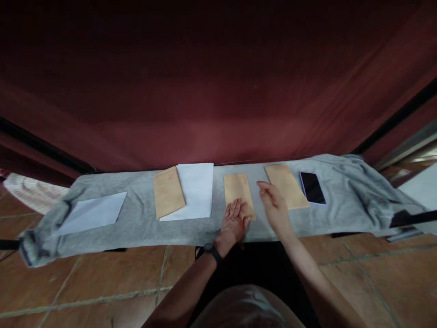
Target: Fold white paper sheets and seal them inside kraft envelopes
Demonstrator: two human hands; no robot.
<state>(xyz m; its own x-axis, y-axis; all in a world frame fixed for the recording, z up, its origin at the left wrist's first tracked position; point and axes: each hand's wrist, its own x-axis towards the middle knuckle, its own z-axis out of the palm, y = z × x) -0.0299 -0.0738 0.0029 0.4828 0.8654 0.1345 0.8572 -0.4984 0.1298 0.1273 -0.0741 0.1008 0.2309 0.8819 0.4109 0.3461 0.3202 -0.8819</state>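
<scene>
The left hand (235, 220) lies flat, fingers together and stretched out, pressing the near end of the middle tan paper envelope (238, 191) against the grey cloth-covered table (136, 223); it pins the envelope rather than gripping it. A dark wristband (212, 251) sits on that wrist. The right hand (273, 205) hovers just right of that envelope, fingers loosely spread and holding nothing, between it and a second tan paper envelope (286, 184) lying at a slant farther right. Beyond that one rests a black smartphone (312, 187), screen dark. Left of the pinning hand, a third tan envelope (168, 191) overlaps a white paper sheet (196, 191), and well apart farther left lies a pale white envelope (94, 212).

By the look of it, the step in hand is steadying the middle envelope. The next move seems to call for the free hand to close on an edge while the flat palm keeps the paper from sliding on the cloth.
</scene>
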